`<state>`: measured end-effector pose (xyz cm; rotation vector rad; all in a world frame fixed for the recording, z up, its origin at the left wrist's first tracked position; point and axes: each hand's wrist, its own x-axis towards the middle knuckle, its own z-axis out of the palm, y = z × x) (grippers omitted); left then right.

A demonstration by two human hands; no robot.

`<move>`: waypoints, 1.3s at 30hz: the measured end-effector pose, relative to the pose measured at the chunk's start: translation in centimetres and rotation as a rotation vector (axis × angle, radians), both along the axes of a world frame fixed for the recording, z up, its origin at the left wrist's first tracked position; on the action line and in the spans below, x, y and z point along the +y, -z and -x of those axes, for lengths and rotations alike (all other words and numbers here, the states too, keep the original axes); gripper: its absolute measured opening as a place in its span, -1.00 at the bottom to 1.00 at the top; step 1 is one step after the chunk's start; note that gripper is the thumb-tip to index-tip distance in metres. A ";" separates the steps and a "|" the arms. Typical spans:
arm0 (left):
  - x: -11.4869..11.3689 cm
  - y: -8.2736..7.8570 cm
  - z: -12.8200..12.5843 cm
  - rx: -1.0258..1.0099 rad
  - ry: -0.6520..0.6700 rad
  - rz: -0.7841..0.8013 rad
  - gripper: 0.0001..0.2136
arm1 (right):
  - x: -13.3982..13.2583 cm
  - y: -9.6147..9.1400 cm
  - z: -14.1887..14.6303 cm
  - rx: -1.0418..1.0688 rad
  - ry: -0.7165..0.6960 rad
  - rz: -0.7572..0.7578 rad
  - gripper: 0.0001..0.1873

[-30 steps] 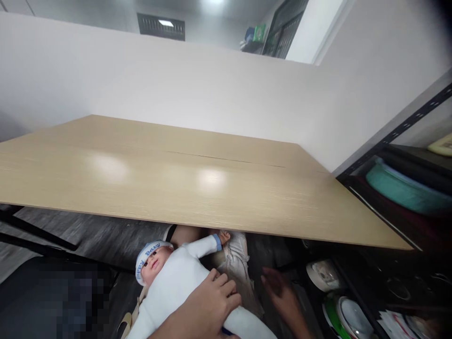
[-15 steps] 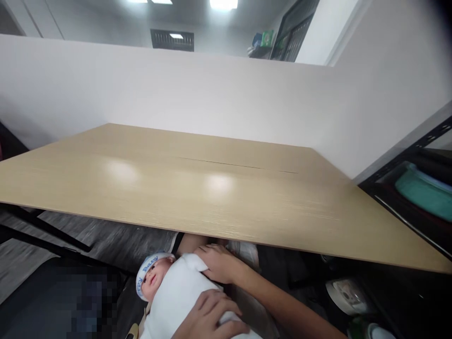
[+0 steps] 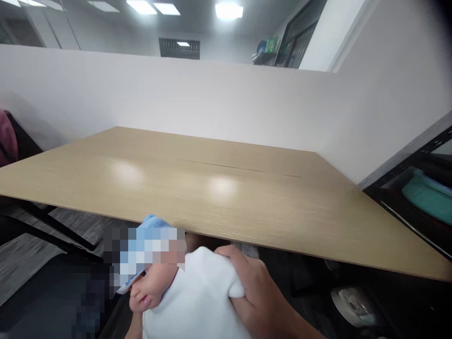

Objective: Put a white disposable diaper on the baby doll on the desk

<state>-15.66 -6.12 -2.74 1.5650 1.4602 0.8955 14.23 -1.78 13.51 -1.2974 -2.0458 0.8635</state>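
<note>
A baby doll (image 3: pixel 155 282) in a blue and white cap (image 3: pixel 150 235) is tilted in front of me, below the table's near edge, its face turned to the left. White cloth (image 3: pixel 201 296) covers its body. My right hand (image 3: pixel 256 292) is closed round the right side of the covered body, fingers partly hidden. At the lower left, under the doll's head, a strip of skin colour (image 3: pixel 134 326) shows; I cannot tell whether it belongs to my left hand or to the doll. No fingers of my left hand can be made out.
A long wooden table (image 3: pixel 219 188) spans the view against a white wall (image 3: pixel 212 103). A dark shelf with a teal container (image 3: pixel 429 195) stands at the right. Below the table are a black chair (image 3: pixel 42 287) at left and a pale rounded object (image 3: pixel 353 306) at right.
The doll has come up and nearer, its cap rising to the table edge. My left hand has left the top of the white cloth. My right hand has shifted right and grips the doll's side.
</note>
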 end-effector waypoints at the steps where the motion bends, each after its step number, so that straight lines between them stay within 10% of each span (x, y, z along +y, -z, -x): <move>1: 0.8 -0.6 -0.5 -0.012 0.030 -0.007 -0.21 | -0.2 -0.7 -0.6 0.008 0.052 0.000 -0.43; 7: 8.5 -7.4 -0.8 0.117 0.284 -0.061 -0.46 | 2.5 -3.1 -5.1 -0.207 0.371 -0.028 -0.63; 13: 18.6 -12.7 -2.9 0.405 0.405 -0.140 -0.57 | 7.3 -0.8 -8.2 -0.376 0.451 -0.004 -0.84; 27: 24.1 -7.9 -1.1 0.538 0.414 -0.399 -0.50 | 7.0 7.8 -16.0 -0.303 0.546 -0.082 -0.57; 39: 39.7 -6.9 -4.9 0.520 0.390 -0.574 -0.43 | 23.2 7.9 -18.6 -0.375 0.467 -0.195 -0.50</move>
